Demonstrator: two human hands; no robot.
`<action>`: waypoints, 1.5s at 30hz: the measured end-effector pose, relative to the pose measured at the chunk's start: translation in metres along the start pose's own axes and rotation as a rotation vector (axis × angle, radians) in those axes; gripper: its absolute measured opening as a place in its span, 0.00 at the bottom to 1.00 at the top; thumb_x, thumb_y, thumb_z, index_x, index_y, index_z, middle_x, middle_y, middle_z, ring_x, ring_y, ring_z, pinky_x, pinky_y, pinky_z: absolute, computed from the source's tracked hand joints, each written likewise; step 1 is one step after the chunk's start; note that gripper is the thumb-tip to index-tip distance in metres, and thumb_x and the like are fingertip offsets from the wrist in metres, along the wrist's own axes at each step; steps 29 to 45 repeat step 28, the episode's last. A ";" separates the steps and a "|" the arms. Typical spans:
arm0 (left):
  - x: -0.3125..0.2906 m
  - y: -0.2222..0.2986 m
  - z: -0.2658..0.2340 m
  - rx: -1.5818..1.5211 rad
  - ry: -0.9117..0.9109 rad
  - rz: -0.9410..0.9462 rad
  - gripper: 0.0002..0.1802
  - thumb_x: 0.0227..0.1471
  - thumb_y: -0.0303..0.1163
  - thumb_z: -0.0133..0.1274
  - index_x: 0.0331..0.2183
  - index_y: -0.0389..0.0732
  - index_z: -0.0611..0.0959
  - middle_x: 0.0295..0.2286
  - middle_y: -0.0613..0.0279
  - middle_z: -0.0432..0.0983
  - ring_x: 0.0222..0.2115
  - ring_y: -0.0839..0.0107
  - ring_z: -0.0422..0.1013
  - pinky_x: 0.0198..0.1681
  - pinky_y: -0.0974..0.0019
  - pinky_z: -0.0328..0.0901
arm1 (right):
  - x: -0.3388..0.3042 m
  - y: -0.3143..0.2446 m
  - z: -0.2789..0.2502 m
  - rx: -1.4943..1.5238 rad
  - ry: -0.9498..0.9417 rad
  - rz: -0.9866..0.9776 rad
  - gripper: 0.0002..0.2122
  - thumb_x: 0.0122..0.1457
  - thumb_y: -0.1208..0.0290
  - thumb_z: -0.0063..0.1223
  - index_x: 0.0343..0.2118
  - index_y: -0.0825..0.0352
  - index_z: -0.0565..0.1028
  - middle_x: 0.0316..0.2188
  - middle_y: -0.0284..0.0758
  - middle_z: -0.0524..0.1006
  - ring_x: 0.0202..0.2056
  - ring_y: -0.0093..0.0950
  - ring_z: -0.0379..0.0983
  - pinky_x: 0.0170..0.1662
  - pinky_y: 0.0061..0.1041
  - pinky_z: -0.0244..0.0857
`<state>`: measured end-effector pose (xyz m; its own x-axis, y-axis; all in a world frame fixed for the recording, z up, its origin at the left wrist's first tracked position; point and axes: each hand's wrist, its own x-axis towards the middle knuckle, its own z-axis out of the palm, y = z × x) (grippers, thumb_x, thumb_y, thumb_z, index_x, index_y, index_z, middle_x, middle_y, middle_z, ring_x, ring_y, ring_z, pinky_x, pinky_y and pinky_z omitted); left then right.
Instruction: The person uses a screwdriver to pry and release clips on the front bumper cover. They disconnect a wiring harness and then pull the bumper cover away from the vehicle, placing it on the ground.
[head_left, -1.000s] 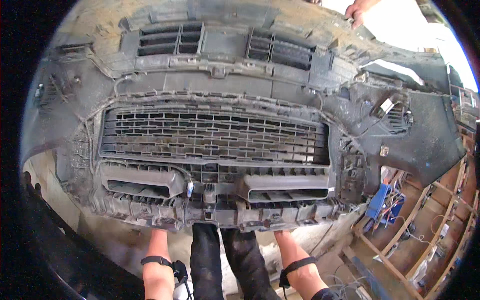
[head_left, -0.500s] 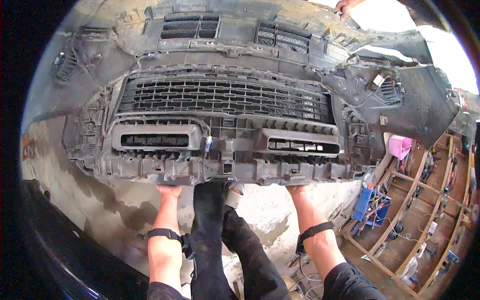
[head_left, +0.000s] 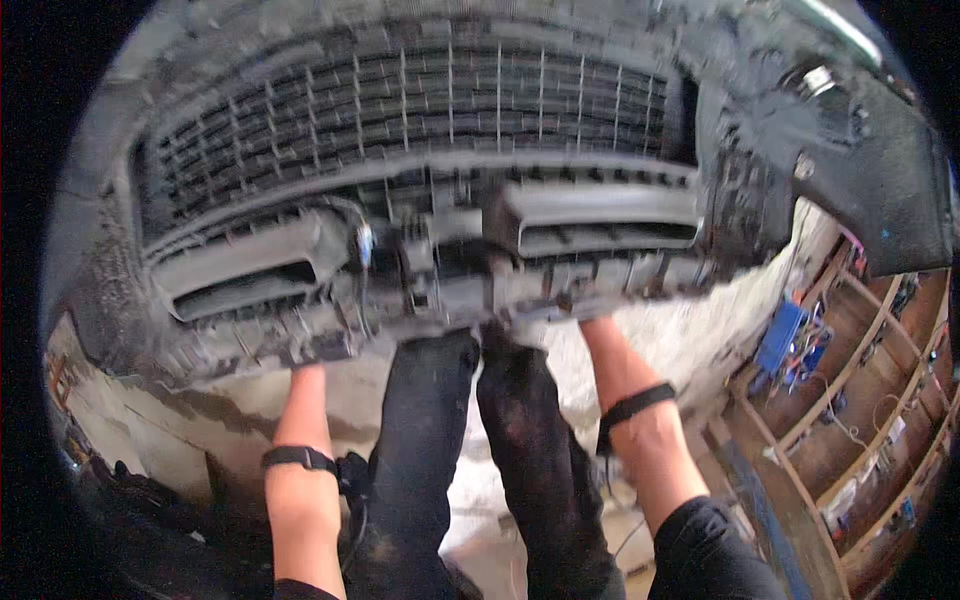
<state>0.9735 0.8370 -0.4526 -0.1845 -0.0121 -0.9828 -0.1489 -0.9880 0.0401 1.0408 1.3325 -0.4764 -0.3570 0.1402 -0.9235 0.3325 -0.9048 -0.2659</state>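
Observation:
A large black car bumper [head_left: 455,305] with its inner side toward me fills the upper part of the view. A slatted grille [head_left: 430,110] sits in it, and below that are two slotted ducts, a left one [head_left: 235,262] and a right one [head_left: 600,208]. My left hand [head_left: 308,374] holds the bumper's near edge from below at the left. Farther right, my right hand [head_left: 597,330] holds the same edge. The bumper hides the fingers of both hands. A small connector on a wire [head_left: 365,245] hangs between the ducts.
On the right stands a wooden rack [head_left: 800,425] with tools and wires. A blue tray of tools [head_left: 780,338] rests on it. The pale, stained floor [head_left: 480,500] shows around my legs, and dark items [head_left: 130,500] lie at the lower left.
The bumper has come closer and tilted, its left end now lower than its right. Both hands have stayed on its edge. My legs have shifted, and the other person's hand at the top is out of view.

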 end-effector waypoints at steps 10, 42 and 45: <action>-0.018 0.005 0.005 0.509 0.349 0.006 0.31 0.57 0.52 0.39 0.56 0.44 0.67 0.55 0.58 0.64 0.56 0.59 0.60 0.58 0.52 0.55 | 0.008 -0.004 -0.018 -0.133 0.073 0.112 0.23 0.61 0.48 0.36 0.53 0.57 0.67 0.52 0.34 0.69 0.54 0.36 0.63 0.56 0.42 0.59; -0.467 -0.089 0.136 1.913 -0.077 -0.212 0.14 0.56 0.36 0.52 0.40 0.35 0.80 0.35 0.59 0.77 0.37 0.74 0.72 0.43 0.69 0.65 | -0.363 -0.137 0.222 -1.802 -0.314 0.199 0.18 0.55 0.55 0.45 0.39 0.65 0.76 0.37 0.46 0.77 0.43 0.43 0.73 0.46 0.38 0.66; -0.467 -0.089 0.136 1.913 -0.077 -0.212 0.14 0.56 0.36 0.52 0.40 0.35 0.80 0.35 0.59 0.77 0.37 0.74 0.72 0.43 0.69 0.65 | -0.363 -0.137 0.222 -1.802 -0.314 0.199 0.18 0.55 0.55 0.45 0.39 0.65 0.76 0.37 0.46 0.77 0.43 0.43 0.73 0.46 0.38 0.66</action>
